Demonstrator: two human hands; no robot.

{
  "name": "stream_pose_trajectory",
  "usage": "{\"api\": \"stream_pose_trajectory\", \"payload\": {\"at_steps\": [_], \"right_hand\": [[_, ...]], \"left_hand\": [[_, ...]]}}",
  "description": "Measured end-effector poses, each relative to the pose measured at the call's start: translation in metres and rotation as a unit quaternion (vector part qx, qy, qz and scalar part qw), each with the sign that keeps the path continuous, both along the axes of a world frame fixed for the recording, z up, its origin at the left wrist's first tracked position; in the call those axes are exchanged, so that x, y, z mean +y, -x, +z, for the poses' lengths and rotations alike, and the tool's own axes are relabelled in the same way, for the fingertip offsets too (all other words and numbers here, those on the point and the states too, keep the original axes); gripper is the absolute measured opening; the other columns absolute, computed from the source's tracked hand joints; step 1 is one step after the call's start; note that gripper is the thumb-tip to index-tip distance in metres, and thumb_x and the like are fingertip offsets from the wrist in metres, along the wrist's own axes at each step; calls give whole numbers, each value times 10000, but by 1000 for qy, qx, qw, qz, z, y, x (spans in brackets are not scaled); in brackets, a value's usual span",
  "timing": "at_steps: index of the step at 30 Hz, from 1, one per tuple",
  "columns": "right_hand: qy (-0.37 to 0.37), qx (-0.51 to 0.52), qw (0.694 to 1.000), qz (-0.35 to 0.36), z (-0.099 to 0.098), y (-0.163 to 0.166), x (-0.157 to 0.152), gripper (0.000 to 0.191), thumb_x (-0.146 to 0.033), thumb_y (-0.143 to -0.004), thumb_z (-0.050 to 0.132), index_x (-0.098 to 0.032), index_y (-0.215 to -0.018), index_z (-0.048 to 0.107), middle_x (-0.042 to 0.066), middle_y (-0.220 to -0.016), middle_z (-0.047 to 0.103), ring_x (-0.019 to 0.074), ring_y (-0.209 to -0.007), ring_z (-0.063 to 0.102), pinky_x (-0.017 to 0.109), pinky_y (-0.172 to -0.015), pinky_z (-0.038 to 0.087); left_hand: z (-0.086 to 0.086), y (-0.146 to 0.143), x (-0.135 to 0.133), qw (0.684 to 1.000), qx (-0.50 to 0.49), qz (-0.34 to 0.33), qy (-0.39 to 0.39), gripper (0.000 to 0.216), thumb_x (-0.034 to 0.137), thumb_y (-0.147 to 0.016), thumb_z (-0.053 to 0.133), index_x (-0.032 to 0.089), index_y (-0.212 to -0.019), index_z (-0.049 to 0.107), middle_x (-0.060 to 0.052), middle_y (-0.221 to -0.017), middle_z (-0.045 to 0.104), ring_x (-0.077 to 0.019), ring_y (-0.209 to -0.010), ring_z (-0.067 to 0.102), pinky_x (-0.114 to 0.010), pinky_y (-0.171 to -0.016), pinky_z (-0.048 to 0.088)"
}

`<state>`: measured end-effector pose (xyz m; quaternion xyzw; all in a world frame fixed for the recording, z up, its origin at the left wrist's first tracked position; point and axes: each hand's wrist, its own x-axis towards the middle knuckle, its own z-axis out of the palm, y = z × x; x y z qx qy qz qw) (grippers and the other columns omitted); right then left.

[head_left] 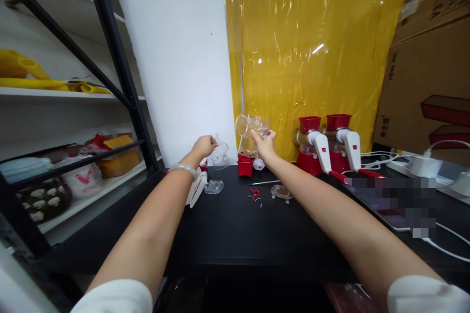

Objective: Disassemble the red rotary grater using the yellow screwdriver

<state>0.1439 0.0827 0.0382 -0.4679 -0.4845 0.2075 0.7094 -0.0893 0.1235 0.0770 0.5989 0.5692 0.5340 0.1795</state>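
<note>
My right hand (265, 144) is closed around a clear plastic housing (250, 125), held up above a small red base (245, 165) on the black table (235, 227). My left hand (204, 146), with a pale bangle at the wrist, pinches the edge of another clear plastic part (220, 154) near the white wall. A clear round disc (214, 187), a second clear disc (281, 192), a thin metal rod (263, 183) and small red screws or clips (255, 194) lie on the table between my arms. A white handle piece (196, 190) lies under my left wrist.
Two assembled red-and-white hand-crank machines (326, 149) stand at the back right, before a yellow plastic sheet (312, 49). Cardboard boxes (429, 68) are stacked at right, with white chargers and cables (422, 164) below. A black-framed shelf (73, 156) with bagged items stands at left.
</note>
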Motion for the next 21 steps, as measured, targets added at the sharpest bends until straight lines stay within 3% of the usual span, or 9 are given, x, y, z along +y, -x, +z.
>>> {"api": "stream_pose_trajectory", "payload": {"at_steps": [3,7,10,13,16,21], "right_hand": [[-7,14,999,-40,1,-8,-5,708,-501,-760,695,-177,-1281,340,189,-1295,563,257,-1160,603,373,-1022,457],[9,39,999,-36,1,-9,-7,837,-371,-792,680,-143,-1433,193,218,-1337,561,245,-1194,616,362,-1016,473],[6,32,999,-27,1,2,-5,937,-348,-801,670,-125,-1497,83,252,-1375,537,259,-1211,617,398,-1024,475],[-18,-21,997,-74,2,21,-4,994,-405,-785,686,-118,-1522,84,292,-1470,424,298,-1331,525,448,-1061,449],[-37,-70,991,-111,1,39,-6,998,-412,-778,682,-136,-1541,101,293,-1490,384,329,-1375,467,492,-1059,436],[9,-96,992,-87,-9,65,-5,872,-394,-740,713,-191,-1459,262,229,-1378,495,327,-1250,542,471,-1004,457]], "left_hand": [[25,9,-10,992,-113,1,-53,301,19,-659,780,214,-546,582,-45,-644,677,-253,-1099,674,-323,-1070,447],[37,15,-26,960,-270,3,-79,217,221,-865,698,179,-670,614,-73,-792,736,-229,-1025,703,-393,-1045,460],[23,4,-39,909,-412,-46,-25,220,291,-970,590,182,-780,608,-69,-898,754,-194,-1028,714,-449,-1055,457],[1,-20,-49,852,-515,-87,1,191,277,-1009,532,199,-855,615,-43,-883,737,-167,-1016,717,-477,-1069,467],[-21,-40,-51,809,-584,-65,10,185,349,-1014,525,213,-917,605,-50,-929,733,-160,-1030,719,-482,-1066,483],[-40,-42,-46,793,-609,-33,-11,192,371,-1036,467,236,-1041,603,-90,-1144,731,-162,-1166,686,-421,-1065,488]]}}
